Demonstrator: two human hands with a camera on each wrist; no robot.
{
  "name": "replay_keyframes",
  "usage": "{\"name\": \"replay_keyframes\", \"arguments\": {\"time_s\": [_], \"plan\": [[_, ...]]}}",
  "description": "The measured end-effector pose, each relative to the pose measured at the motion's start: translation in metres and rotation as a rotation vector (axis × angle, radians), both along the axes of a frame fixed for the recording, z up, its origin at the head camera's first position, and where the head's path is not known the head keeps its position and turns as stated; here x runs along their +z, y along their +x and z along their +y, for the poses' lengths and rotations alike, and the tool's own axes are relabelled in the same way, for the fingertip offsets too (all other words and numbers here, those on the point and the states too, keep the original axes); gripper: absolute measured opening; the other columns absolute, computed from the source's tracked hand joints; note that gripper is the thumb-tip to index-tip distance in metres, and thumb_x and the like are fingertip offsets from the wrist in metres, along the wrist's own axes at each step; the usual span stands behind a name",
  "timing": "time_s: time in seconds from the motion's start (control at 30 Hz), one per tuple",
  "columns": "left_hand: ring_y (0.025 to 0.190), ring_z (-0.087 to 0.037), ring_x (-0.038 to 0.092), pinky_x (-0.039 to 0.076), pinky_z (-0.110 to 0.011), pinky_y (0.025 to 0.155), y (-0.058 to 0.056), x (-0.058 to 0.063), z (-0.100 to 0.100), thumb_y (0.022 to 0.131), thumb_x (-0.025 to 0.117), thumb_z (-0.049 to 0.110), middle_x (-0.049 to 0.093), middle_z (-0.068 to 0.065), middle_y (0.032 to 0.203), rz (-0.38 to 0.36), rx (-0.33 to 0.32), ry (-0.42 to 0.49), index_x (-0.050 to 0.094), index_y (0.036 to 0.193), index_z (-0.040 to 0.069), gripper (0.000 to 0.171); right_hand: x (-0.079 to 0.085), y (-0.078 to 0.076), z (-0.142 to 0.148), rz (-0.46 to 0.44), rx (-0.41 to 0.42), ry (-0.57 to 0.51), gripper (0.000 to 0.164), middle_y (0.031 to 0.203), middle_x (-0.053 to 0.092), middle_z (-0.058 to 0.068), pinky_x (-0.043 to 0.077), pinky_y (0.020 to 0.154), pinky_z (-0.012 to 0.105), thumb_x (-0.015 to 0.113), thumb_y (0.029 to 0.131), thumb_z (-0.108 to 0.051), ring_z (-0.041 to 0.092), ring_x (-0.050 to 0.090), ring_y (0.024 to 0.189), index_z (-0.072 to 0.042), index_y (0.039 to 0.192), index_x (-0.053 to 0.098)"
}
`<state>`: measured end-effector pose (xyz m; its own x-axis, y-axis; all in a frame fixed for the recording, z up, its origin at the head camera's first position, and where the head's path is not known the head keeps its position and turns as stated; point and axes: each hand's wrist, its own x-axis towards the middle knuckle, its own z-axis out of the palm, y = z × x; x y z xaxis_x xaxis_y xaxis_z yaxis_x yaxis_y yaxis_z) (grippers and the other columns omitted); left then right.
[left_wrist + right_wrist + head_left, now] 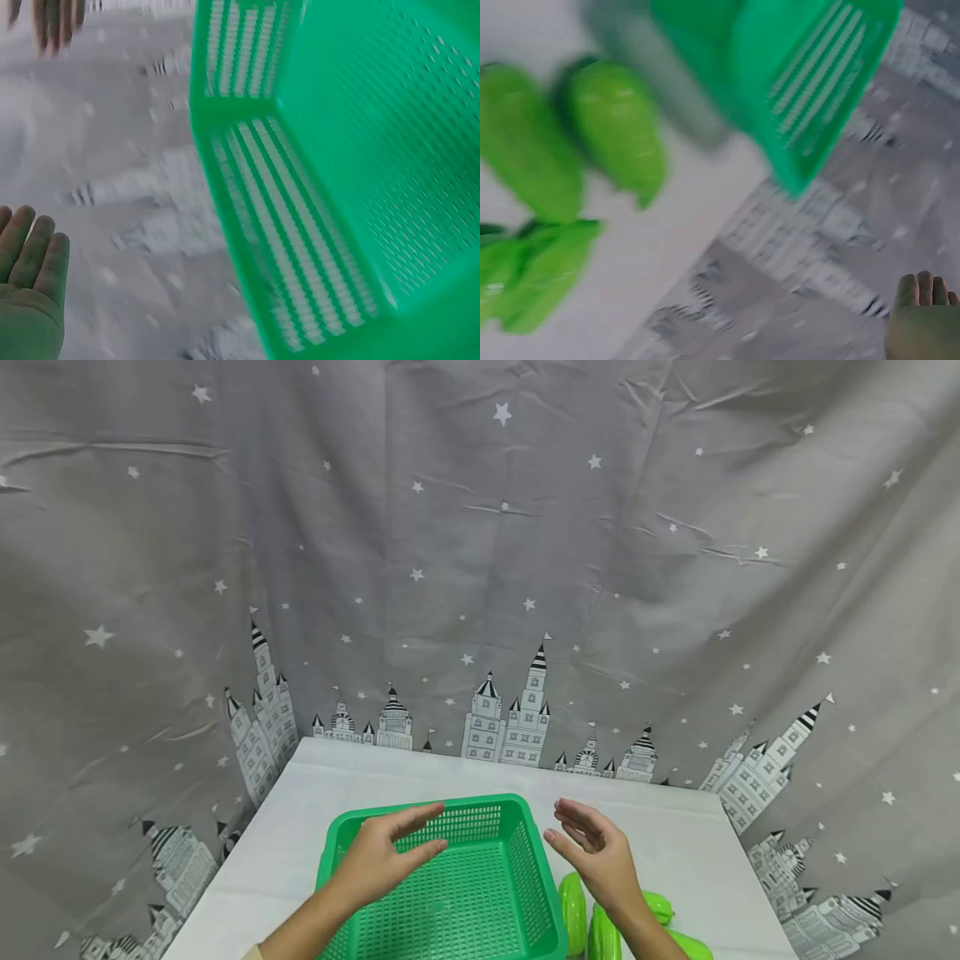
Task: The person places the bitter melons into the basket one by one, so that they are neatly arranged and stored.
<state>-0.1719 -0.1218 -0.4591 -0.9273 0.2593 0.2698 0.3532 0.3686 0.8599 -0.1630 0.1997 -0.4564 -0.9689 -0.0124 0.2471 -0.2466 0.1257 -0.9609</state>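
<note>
On the white table [300,827] sits a green basket [480,893]; the left hand [378,860] hovers over it, the right hand [600,856] above green vegetables [573,910], both with fingers spread, holding nothing

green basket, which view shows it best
The head view: the whole green basket sits sharp on the table, empty, between both hands. The left wrist view shows only a blurred corner and slotted walls; the right wrist view shows just one blurred corner.
</note>
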Motion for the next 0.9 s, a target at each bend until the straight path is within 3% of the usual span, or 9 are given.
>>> {"name": "replay_keyframes", "arguments": {"time_s": [0.07, 0.13, 0.3, 0.57, 0.9], "plan": [[0.122, -0.027, 0.061, 0.05, -0.048, 0.101, -0.005, -0.007, -0.01, 0.092, 0.075, 0.038, 0.066, 0.002, 0.132, -0.024, 0.038, 0.01, 0.065, 0.135, 0.019, 0.049, -0.005, 0.0, 0.01, -0.044, -0.006, 0.002, 0.054, 0.136, 0.06, 0.018, 0.045, 0.105, 0.029, 0.077, 0.089, -0.005, 0.029, 0.057, 0.128, 0.003, 0.138, 0.056], [0.123, -0.028, 0.061, 0.049, -0.051, 0.101, -0.01, -0.017, -0.026, 0.093, 0.074, 0.039, 0.066, 0.0, 0.132, -0.046, 0.121, -0.004, 0.065, 0.135, 0.019, 0.047, -0.012, 0.002, 0.025, -0.096, -0.047, 0.013, 0.056, 0.139, 0.058, 0.018, 0.044, 0.105, 0.027, 0.077, 0.089, -0.007, 0.025, 0.056, 0.129, 0.002, 0.14, 0.054], [0.126, -0.038, 0.057, 0.046, -0.061, 0.101, -0.021, -0.044, -0.067, 0.095, 0.069, 0.045, 0.062, -0.009, 0.137, -0.102, 0.277, -0.108, 0.064, 0.137, 0.015, 0.052, -0.03, 0.015, 0.074, -0.205, -0.183, 0.072, 0.058, 0.142, 0.056, 0.018, 0.045, 0.101, 0.019, 0.077, 0.092, -0.016, 0.01, 0.059, 0.122, 0.0, 0.142, 0.053], [0.135, -0.047, 0.043, 0.039, -0.068, 0.103, -0.039, -0.057, -0.102, 0.096, 0.066, 0.049, 0.053, -0.021, 0.145, -0.137, 0.34, -0.232, 0.058, 0.143, 0.01, 0.062, -0.042, 0.035, 0.134, -0.46, -0.298, 0.12, 0.081, 0.153, 0.044, 0.018, 0.046, 0.091, 0.01, 0.076, 0.09, -0.043, -0.016, 0.054, 0.102, -0.004, 0.152, 0.041], [0.136, -0.052, 0.038, 0.033, -0.067, 0.107, -0.052, -0.062, -0.109, 0.098, 0.065, 0.045, 0.042, -0.029, 0.149, -0.144, 0.35, -0.34, 0.051, 0.146, 0.001, 0.067, -0.053, 0.052, 0.168, -0.557, -0.404, 0.181, 0.098, 0.154, 0.041, 0.022, 0.05, 0.085, 0.011, 0.075, 0.084, -0.058, -0.019, 0.051, 0.095, -0.001, 0.154, 0.037]]}}
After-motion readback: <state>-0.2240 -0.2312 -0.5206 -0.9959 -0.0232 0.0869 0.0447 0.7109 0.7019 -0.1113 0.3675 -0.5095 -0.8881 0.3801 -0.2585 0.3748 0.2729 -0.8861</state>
